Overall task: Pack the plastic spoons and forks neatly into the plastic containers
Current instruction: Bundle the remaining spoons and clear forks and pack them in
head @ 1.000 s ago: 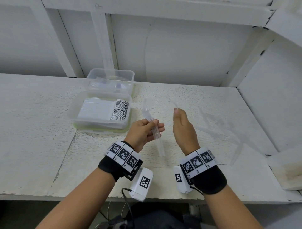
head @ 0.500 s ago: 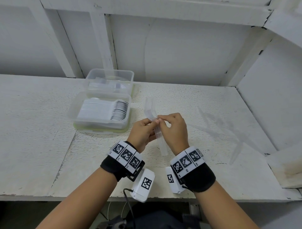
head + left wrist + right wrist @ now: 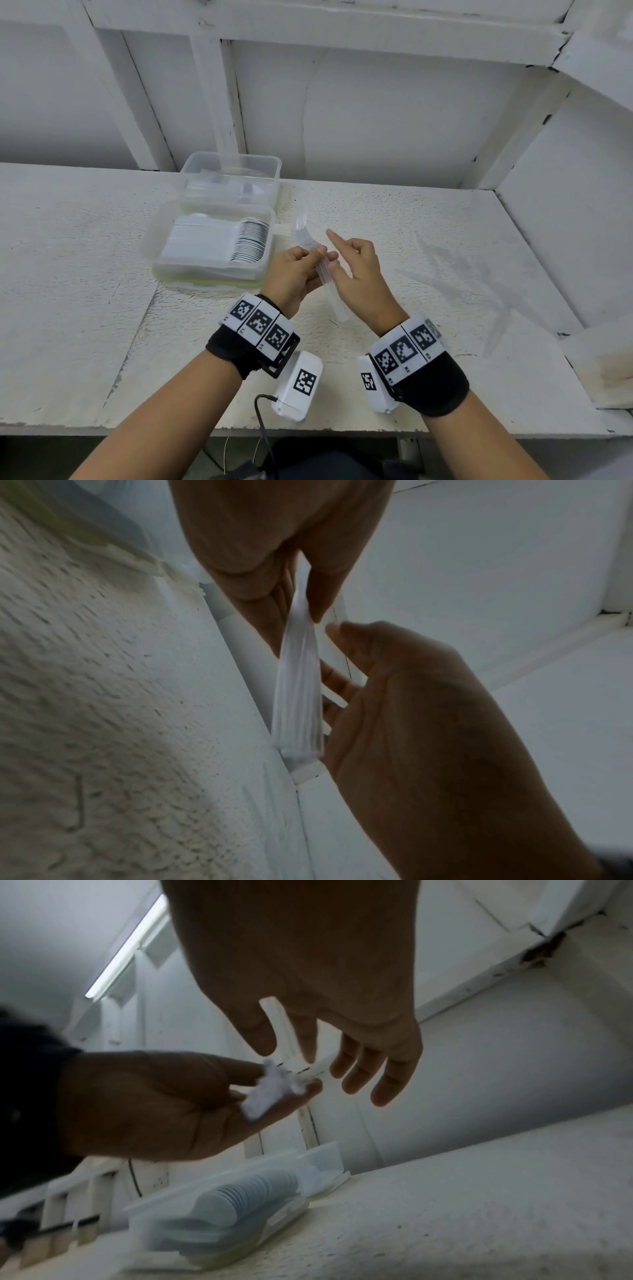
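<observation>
The forks are a clear, nested stack, and I hold them above the table, tines pointing away from me and handles slanting down toward my wrists. My left hand grasps the stack at its middle, thumb on one face and fingers curled behind; the left wrist view shows the same stack fanning wider toward its lower end. My right hand is just beside the stack with nothing in it, its fingers loose and spread, the forefinger pointing forward. Whether those fingers brush the handles I cannot tell. From the right wrist the fingers hang straight and apart, and the left hand shows there with the white stack end pinched in it.

Left of my hands, on the table, stands a clear container packed with spoons lying on their sides in a tight row, bowls to the right. Touching it behind is a second container, its contents too faint to name. A white wall with beams closes the back.
</observation>
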Tool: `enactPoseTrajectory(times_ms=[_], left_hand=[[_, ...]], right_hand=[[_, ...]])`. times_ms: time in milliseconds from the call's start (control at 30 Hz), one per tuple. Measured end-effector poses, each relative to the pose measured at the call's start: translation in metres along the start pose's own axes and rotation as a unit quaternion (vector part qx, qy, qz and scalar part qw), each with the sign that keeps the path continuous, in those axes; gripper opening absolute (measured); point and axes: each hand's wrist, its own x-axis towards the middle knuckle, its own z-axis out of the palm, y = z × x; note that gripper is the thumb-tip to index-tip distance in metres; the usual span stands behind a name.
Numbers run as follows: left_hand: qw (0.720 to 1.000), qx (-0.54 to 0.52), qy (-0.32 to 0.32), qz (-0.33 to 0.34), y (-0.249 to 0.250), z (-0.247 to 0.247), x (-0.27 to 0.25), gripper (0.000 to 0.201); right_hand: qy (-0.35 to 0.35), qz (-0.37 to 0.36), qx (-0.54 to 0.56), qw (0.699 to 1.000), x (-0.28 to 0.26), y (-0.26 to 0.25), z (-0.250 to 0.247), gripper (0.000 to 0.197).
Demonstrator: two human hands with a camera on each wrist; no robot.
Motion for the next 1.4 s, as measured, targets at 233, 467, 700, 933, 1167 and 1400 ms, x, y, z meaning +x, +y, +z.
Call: enactPoseTrajectory(times_ms=[233,467,700,933,1167,1400], left_hand=[[0.995,-0.073,0.053,0.032,0.008,0.009,0.014,0.009],[0.994,-0.094,0.052,0.017,0.020,0.010,0.026,0.008],[0.998,-0.043,0.033,0.021,0.043,-0.005,0.036,0.013],[0.981,0.178,-0.071,-0.023,0.111,-0.047,0.051,0.014],[0.840,0.476,-0.231,-0.122,0.175,-0.072,0.083,0.014],[0.754,0.574,-0.288,-0.137,0.193,-0.073,0.116,0.015]], right_hand=[[-0.027,-0.048,-0.248,0.967,0.002,-0.011,0.002,0.052],[0.025,-0.112,-0.278,0.954,0.020,-0.006,0.012,0.043],[0.028,-0.144,-0.253,0.956,0.039,-0.017,0.025,0.041],[0.118,-0.293,-0.255,0.914,0.083,-0.047,-0.006,0.037],[0.012,-0.481,-0.406,0.777,0.150,-0.054,-0.013,0.047],[-0.045,-0.482,-0.409,0.773,0.178,-0.053,0.011,0.032]])
